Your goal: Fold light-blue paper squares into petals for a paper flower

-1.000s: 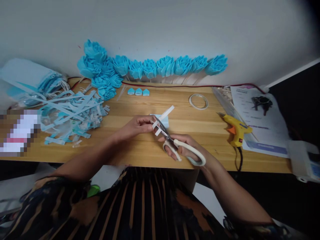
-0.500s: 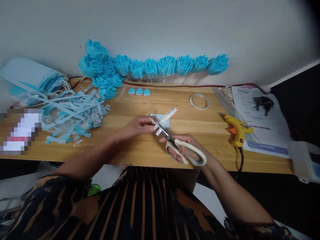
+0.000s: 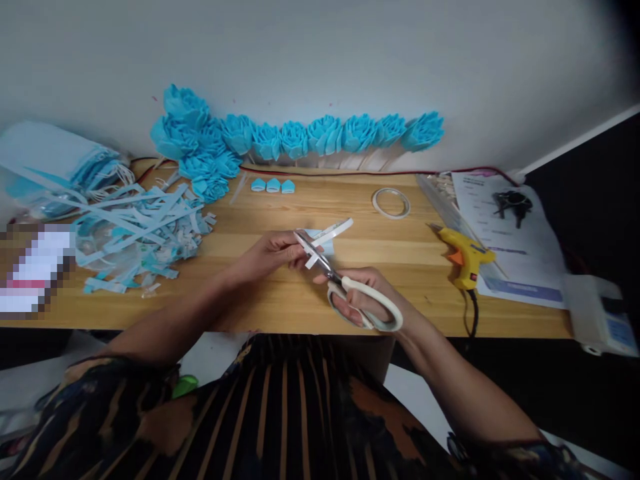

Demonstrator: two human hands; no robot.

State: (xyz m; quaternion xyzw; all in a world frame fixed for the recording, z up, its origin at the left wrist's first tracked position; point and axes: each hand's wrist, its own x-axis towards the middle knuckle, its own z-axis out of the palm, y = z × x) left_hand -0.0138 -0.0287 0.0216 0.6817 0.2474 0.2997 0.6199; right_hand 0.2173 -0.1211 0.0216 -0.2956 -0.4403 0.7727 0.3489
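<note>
My left hand [image 3: 277, 252] is closed in a pinch on a narrow white strip [image 3: 336, 231], whose free end sticks out to the right. My right hand [image 3: 367, 290] grips scissors [image 3: 373, 303] with white handles, its fingers through the loops. The metal blades point up and left and cross the strip close to my left fingertips. A small white tab [image 3: 311, 262] shows just below the blades. Behind the blades, a pale blue piece [image 3: 327, 247] lies on the wooden table [image 3: 240, 247], partly hidden.
Three small blue pieces [image 3: 273, 186] lie beyond my hands. Blue flowers [image 3: 325, 133] line the wall. Cut strips [image 3: 145, 227] and a mask stack [image 3: 70, 153] are on the left. A tape roll [image 3: 391, 203], yellow glue gun [image 3: 465, 257], paper [image 3: 525, 247] and keys [image 3: 514, 203] are on the right.
The scissor handles have come slightly closer together. The white strip's tilt has become flatter. The whole view has shifted a little, and both hands keep their hold.
</note>
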